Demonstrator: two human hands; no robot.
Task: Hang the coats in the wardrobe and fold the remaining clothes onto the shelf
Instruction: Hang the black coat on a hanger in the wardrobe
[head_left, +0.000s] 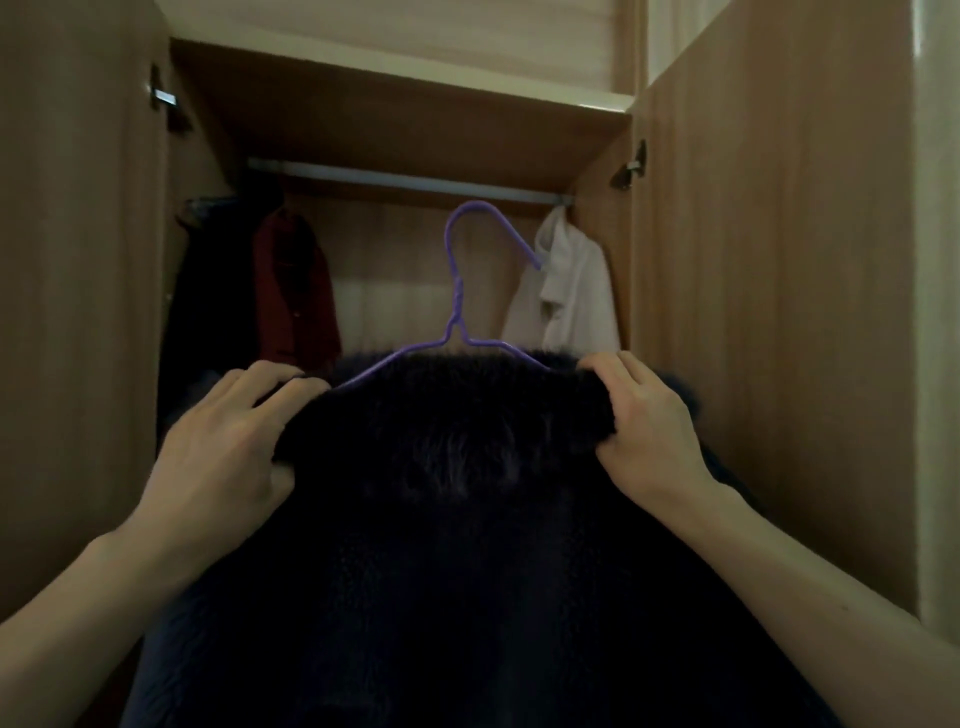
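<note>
Head view

- Coat (467, 519): dark, furry, on a hanger, held up in front of the open wardrobe (405, 119), below the rail and filling the lower middle of the view
- Hanger (457, 301): purple wire; arms go into the coat's collar, hook rises clear above it. Hook top lies just under the rail (395, 182); whether it touches cannot be told
- Left hand (223, 452): fingers curled over the coat's left shoulder, thumb beneath, clamped on the fur
- Right hand (649, 431): fingers curled over the right shoulder, gripping the fur in the same way
- Rail: pale bar across the top of the compartment
- Red garment (296, 291): hanging left of centre
- Dark garment (208, 291): hanging at the far left, beside the red one
- White garment (571, 291): hanging at the rail's right end, behind the hook's tip
- Left door (78, 312), right door (779, 312): both swung open, hinges showing
</note>
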